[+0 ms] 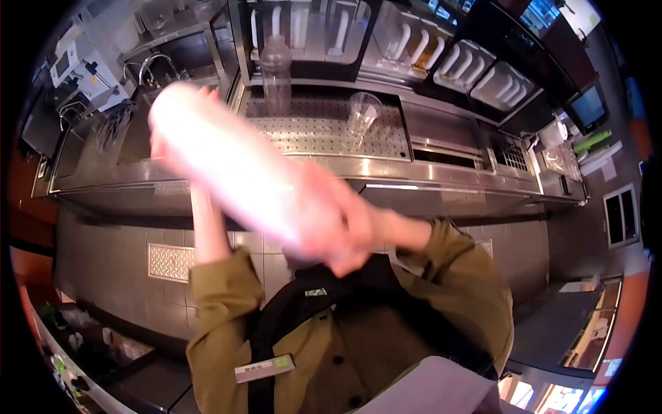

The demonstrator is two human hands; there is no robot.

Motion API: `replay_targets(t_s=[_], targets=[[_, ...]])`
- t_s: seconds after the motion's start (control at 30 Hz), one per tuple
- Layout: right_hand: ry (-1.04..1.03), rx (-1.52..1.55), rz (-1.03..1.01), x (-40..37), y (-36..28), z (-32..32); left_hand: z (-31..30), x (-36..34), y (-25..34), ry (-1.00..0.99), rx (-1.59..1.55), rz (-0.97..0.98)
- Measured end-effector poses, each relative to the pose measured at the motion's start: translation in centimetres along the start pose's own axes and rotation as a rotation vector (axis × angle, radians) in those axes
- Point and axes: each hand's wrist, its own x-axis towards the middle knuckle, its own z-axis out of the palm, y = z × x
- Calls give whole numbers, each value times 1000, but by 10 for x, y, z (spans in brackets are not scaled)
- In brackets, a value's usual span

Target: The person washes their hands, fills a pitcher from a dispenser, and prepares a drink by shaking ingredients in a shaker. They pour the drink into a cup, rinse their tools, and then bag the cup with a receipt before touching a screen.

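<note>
A long, pale pink shaker-like container [227,162], blurred by motion, is tilted in front of my chest, its upper end to the left. My right hand [341,224] is wrapped round its lower end. Around the upper end, largely hidden behind it, is my left hand [157,141]. Beyond the container, a clear empty-looking cup [363,114] stands on the perforated metal drip tray [310,134]. A tall clear shaker or bottle [276,69] stands at the tray's back left.
Dispensers with white handles [420,48] line the back of the counter. A sink faucet [155,67] and a white machine [86,76] are at the left. At the right are a metal grid [512,158], a white cup [553,134] and a green-handled item [592,142].
</note>
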Motion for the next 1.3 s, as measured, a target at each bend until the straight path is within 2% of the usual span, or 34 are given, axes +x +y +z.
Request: replay_targets(t_s=[0.07,0.1,0.17,0.2,0.27,0.33,0.37,0.4,0.43,0.5,0.53,0.6,0.67,0.73,0.83,0.93,0.97,1.0,1.07,1.1,1.13,1.2,1.23,1.3], targets=[[88,446,448,15,-8,-11,-35,37,-10,156,191,-114],[215,451,423,12,-12,-1,-32,26,-11,164,557,119],[44,-40,88,12,-22,-10,-11,6,-3,-147,144,44],[-45,-157,-24,-2,-27,0,-1,-4,0,-283,-48,-37],[16,-177,-31,-11,-17,4,10,-14,-15,-194,-120,-14],[55,-103,279,-2,4,-13,-2,2,-28,289,397,-166],[62,-119,438,2,18,-26,-53,19,-54,409,191,-357],[223,334,725,2,30,-36,-61,13,-68,418,201,-453],[286,441,863,-8,45,-46,-76,6,-80,390,217,-583],[417,616,1082,-12,47,-57,-116,-9,-110,394,56,-832],[481,685,1215,-14,47,-63,-123,-20,-115,349,212,-944],[588,866,1408,-27,63,-76,-148,-40,-152,404,1098,-581],[575,816,1546,-30,66,-78,-115,-72,-139,-276,1548,133],[491,904,1551,-29,71,-85,-61,-88,-122,-734,1705,141],[297,866,1572,1,65,-95,-58,-81,-131,-712,1520,389],[49,549,1598,42,62,-108,-48,-67,-134,-704,1357,396],[-162,418,1576,57,67,-116,-35,-64,-127,-701,1391,285],[-389,168,1479,71,70,-123,-34,-65,-128,-644,1341,153],[-618,-334,1104,85,86,-132,-37,-70,-132,-525,1236,-100],[-691,-673,908,97,84,-131,-40,-71,-138,-526,1209,-65],[-640,-729,584,94,92,-134,-34,-69,-142,-477,1218,-110],[-779,-593,488,101,103,-140,-38,-68,-153,-430,1158,-3],[-834,-567,487,99,111,-146,-40,-66,-154,-454,1192,-97],[-826,-584,342,102,114,-159,-46,-57,-149,-495,1256,-279]])
